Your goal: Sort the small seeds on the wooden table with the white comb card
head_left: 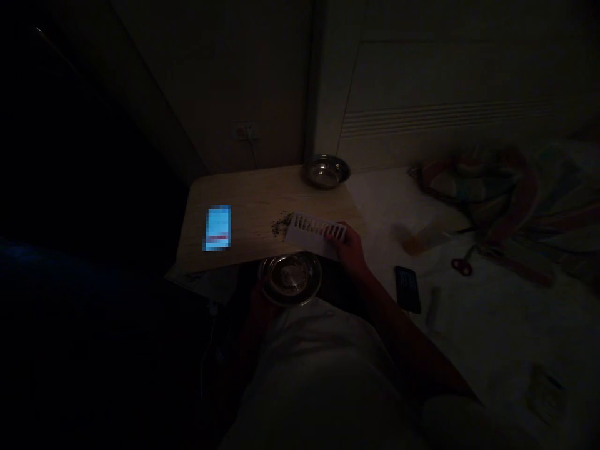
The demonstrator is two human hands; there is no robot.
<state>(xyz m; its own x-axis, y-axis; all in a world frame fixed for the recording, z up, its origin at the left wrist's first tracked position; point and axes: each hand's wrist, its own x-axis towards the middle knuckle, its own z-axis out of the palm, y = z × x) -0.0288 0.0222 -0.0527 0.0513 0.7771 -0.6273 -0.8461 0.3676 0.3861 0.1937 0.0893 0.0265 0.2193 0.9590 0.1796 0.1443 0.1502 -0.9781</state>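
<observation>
White slotted card (313,234) at table edge

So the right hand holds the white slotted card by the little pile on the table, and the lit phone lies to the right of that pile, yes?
Not quite. The head view shows the lit phone lying to the left of the pile, not the right. The rest holds: the right hand holds the white slotted card by the pile on the table.
</observation>
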